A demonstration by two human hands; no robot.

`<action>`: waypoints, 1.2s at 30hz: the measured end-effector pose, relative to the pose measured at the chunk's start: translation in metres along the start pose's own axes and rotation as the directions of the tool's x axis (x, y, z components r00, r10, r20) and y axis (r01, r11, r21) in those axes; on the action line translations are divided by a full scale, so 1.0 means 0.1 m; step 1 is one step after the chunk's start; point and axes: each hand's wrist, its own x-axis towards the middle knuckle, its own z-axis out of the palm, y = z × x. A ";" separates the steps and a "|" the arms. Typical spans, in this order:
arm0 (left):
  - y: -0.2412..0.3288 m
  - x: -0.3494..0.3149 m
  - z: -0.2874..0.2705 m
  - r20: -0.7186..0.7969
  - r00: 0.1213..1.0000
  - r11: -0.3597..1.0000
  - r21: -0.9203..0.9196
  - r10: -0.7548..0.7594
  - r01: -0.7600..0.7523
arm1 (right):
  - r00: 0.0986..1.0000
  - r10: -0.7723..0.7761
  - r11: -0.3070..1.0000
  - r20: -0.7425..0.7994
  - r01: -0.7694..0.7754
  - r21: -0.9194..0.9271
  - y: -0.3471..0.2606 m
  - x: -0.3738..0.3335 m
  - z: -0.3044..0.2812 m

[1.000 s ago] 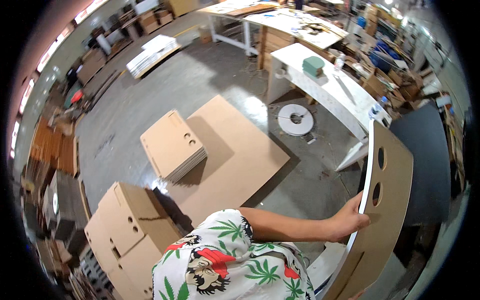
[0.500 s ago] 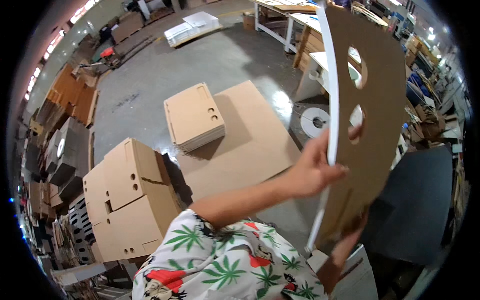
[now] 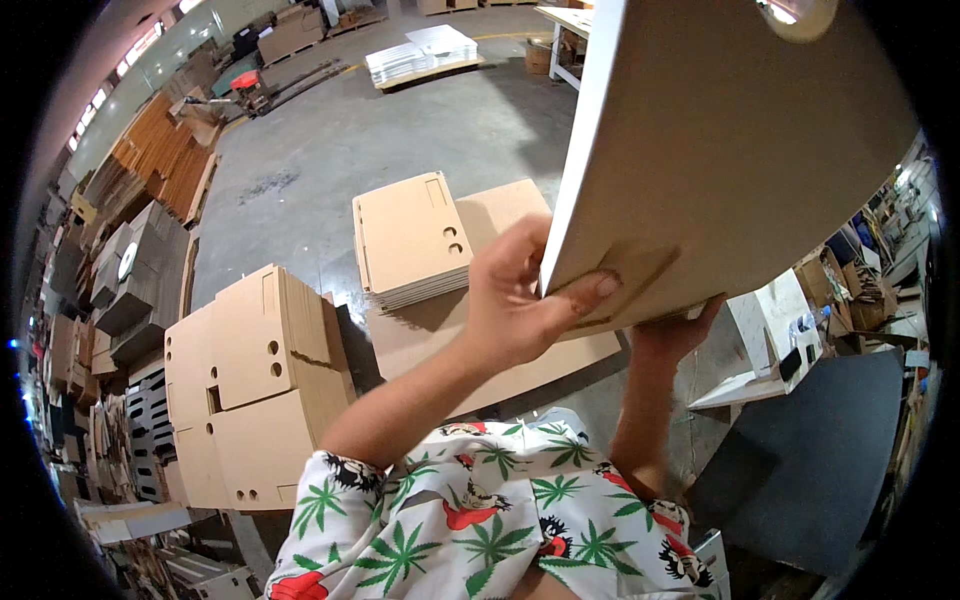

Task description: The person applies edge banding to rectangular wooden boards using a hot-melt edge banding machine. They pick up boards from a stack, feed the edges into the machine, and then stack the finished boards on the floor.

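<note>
A large brown board panel (image 3: 740, 170) with a white edge and a round cut-out near its top is held up in front of me on the right. My left hand (image 3: 515, 295) grips its near left corner, thumb on the brown face and fingers round the white edge. Along the bottom edge, my right hand (image 3: 675, 335) is closed on the panel from below, its fingers partly hidden. Beyond my left hand lies a neat stack of tan boards (image 3: 410, 235) with cut-outs, resting on a wide flat brown sheet (image 3: 560, 365).
Taller stacks of tan cut boards (image 3: 240, 375) stand at my left. Farther off are a pallet of white sheets (image 3: 425, 58) and a red pallet jack (image 3: 246, 84). To the right, a dark sheet (image 3: 810, 460) leans near a white panel (image 3: 755, 345) and clutter.
The panel has swung from nearly edge-on upright to a tilted position closer to me, hiding more of the right side. My left hand has moved left and down to its lower corner.
</note>
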 end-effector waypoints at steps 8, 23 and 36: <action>-0.77 0.17 0.36 -0.248 0.961 0.978 -0.193 -0.124 0.077 | 0.989 -0.092 0.992 0.112 0.101 -0.078 -0.32 0.79 0.11; -2.46 1.59 2.05 -0.340 0.923 0.910 -0.413 -0.179 0.024 | 0.902 -0.426 0.864 0.063 0.427 -0.269 -2.46 3.06 -0.22; -3.31 1.92 2.24 -0.492 0.819 0.941 -0.298 -0.295 0.160 | 0.788 -0.608 0.578 0.098 0.524 -0.625 -2.98 4.38 -0.52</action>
